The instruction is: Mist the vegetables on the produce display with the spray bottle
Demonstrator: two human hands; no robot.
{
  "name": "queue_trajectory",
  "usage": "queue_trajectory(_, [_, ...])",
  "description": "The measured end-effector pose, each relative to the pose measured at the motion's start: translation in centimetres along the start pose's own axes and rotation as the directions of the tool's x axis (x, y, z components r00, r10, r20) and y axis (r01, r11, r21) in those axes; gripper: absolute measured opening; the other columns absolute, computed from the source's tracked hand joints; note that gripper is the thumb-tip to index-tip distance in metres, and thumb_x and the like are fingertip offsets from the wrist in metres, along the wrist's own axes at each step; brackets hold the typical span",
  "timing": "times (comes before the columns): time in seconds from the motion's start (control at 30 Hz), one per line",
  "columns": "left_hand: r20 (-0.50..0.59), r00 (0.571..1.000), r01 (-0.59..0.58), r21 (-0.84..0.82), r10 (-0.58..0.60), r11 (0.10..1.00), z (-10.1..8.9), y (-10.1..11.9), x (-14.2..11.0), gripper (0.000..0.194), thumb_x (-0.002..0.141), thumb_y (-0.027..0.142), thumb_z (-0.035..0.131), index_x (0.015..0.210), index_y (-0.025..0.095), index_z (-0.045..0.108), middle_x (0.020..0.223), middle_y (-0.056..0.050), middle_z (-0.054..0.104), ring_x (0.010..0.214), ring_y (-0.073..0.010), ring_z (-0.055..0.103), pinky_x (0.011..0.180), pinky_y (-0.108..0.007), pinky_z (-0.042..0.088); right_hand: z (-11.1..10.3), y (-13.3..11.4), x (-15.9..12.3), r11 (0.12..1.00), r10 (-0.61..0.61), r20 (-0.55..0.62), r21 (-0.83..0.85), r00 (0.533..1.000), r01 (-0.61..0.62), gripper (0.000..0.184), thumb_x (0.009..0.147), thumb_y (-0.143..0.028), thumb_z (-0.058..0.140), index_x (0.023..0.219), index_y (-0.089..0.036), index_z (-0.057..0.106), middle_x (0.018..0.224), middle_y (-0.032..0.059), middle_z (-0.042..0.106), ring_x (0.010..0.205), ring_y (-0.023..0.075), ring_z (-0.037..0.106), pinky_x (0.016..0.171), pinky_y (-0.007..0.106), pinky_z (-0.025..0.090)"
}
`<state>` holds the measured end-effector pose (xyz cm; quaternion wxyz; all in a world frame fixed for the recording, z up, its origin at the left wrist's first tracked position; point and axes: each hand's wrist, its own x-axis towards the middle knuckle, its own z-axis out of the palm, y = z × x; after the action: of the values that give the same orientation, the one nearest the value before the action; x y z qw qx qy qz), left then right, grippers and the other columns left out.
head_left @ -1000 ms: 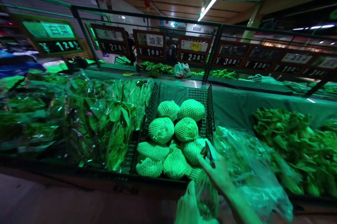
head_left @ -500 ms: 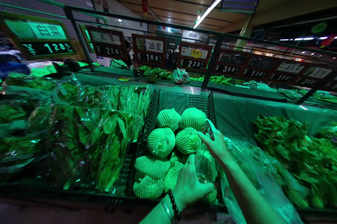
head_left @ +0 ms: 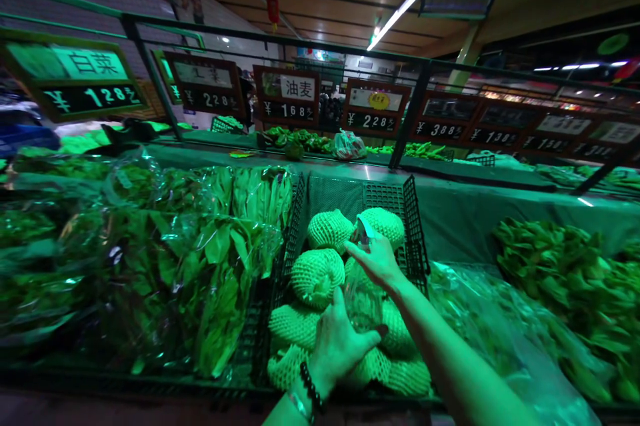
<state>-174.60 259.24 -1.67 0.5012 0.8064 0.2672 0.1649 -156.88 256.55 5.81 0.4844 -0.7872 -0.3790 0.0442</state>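
My left hand (head_left: 339, 344), with a bead bracelet at the wrist, is closed round the lower part of a clear plastic bag (head_left: 363, 299) with something dark in it. My right hand (head_left: 376, 259) pinches the bag's top, fingers together, above the left hand. Both hands hover over a black crate (head_left: 400, 206) piled with several round vegetables in foam net sleeves (head_left: 316, 274). The bag hangs upright between the two hands, right in front of the pile.
Bagged leafy greens (head_left: 220, 259) fill the counter to the left of the crate. Loose greens (head_left: 560, 273) and plastic wrap (head_left: 480, 299) lie to the right. Price signs (head_left: 295, 96) hang on a rail behind, above a further counter with more vegetables.
Both hands have risen from the bottom edge and moved left over the crate. The right hand lifted the bag's top higher; the left hand came up round its lower part.
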Motion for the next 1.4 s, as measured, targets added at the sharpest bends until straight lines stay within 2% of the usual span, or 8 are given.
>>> queue_trajectory(0.23, [-0.054,0.994,0.091,-0.087,-0.096,0.992,-0.7,-2.1,-1.0,0.103,0.073,0.052,0.09,0.155,0.016,0.039,0.136,-0.02,0.08,0.123,-0.0381,0.08,0.107,-0.05,0.064,3.6,-0.9,0.0,0.984,-0.009,0.004,-0.18,1.0,0.009,0.017,0.089,-0.035,0.074,0.08,-0.025,0.065,0.07,-0.0006,0.07,0.065,0.019,0.061,0.066,0.032,0.041])
queue_trajectory(0.33, [-0.048,0.987,0.152,-0.046,-0.154,0.987,-0.7,-2.9,-2.3,0.1,0.071,0.053,0.09,0.151,0.016,0.042,0.132,-0.02,0.081,0.122,-0.0385,0.08,0.105,-0.05,0.063,4.2,-0.8,-1.4,0.987,-0.017,0.021,-0.159,1.0,0.02,0.013,0.092,-0.035,0.075,0.092,-0.023,0.071,0.077,0.0,0.075,0.07,0.0194,0.066,0.068,0.031,0.045])
queue_trajectory(0.5, [-0.029,0.981,0.192,0.002,-0.192,0.981,-0.3,-3.4,-5.0,0.102,0.067,0.054,0.09,0.149,0.017,0.041,0.131,-0.02,0.08,0.122,-0.0403,0.079,0.105,-0.051,0.062,4.0,-0.3,-4.4,0.999,-0.025,0.102,-0.02,0.994,0.027,0.038,0.095,-0.045,0.076,0.123,-0.02,0.074,0.093,0.0042,0.081,0.079,0.022,0.074,0.073,0.032,0.054])
queue_trajectory(0.8, [0.148,0.982,0.104,0.079,-0.115,0.991,2.9,-1.9,-12.0,0.079,0.063,0.038,0.085,0.13,0.022,0.047,0.126,-0.021,0.081,0.116,-0.0474,0.079,0.097,-0.058,0.062,-0.7,0.4,-14.1,0.994,0.06,-0.066,-0.092,0.996,-0.066,0.037,0.095,-0.046,0.067,0.119,-0.02,0.076,0.074,0.0003,0.072,0.064,0.0204,0.062,0.066,0.035,0.046])
queue_trajectory(1.0, [0.238,0.963,0.118,0.042,-0.124,0.992,6.6,-1.1,-17.1,0.094,0.062,0.039,0.09,0.142,0.02,0.044,0.135,-0.021,0.078,0.126,-0.0489,0.076,0.107,-0.062,0.06,-4.3,2.5,-20.5,0.99,0.117,-0.107,-0.063,0.987,-0.124,0.045,0.095,-0.053,0.07,0.125,-0.021,0.073,0.086,0.0024,0.076,0.075,0.0223,0.067,0.073,0.035,0.051])
queue_trajectory(1.17, [0.326,0.933,0.143,0.055,-0.153,0.988,8.6,-0.5,-21.0,0.083,0.062,0.037,0.09,0.133,0.024,0.049,0.116,-0.012,0.081,0.114,-0.045,0.079,0.096,-0.057,0.06,-6.3,3.6,-26.2,0.968,0.229,-0.155,-0.071,0.961,-0.242,0.027,0.094,-0.045,0.068,0.108,-0.022,0.073,0.068,-0.0045,0.064,0.061,0.0171,0.06,0.064,0.031,0.045])
queue_trajectory(1.33, [0.424,0.892,0.147,0.054,-0.156,0.988,9.9,-1.0,-24.7,0.078,0.061,0.043,0.093,0.123,0.025,0.05,0.129,-0.018,0.079,0.117,-0.0451,0.077,0.1,-0.057,0.058,-6.9,4.8,-31.1,0.96,0.274,-0.191,-0.009,0.943,-0.281,0.065,0.096,-0.047,0.067,0.151,-0.014,0.064,0.083,-0.0008,0.073,0.073,0.0199,0.068,0.074,0.032,0.053])
queue_trajectory(1.4, [0.443,0.879,0.177,0.044,-0.178,0.983,10.1,-1.2,-26.0,0.081,0.06,0.045,0.094,0.125,0.025,0.05,0.132,-0.019,0.078,0.121,-0.0458,0.076,0.103,-0.057,0.057,-6.7,5.3,-32.6,0.953,0.3,-0.193,0.01,0.934,-0.303,0.068,0.095,-0.048,0.069,0.153,-0.013,0.063,0.087,0.0006,0.076,0.077,0.0212,0.07,0.077,0.033,0.055])
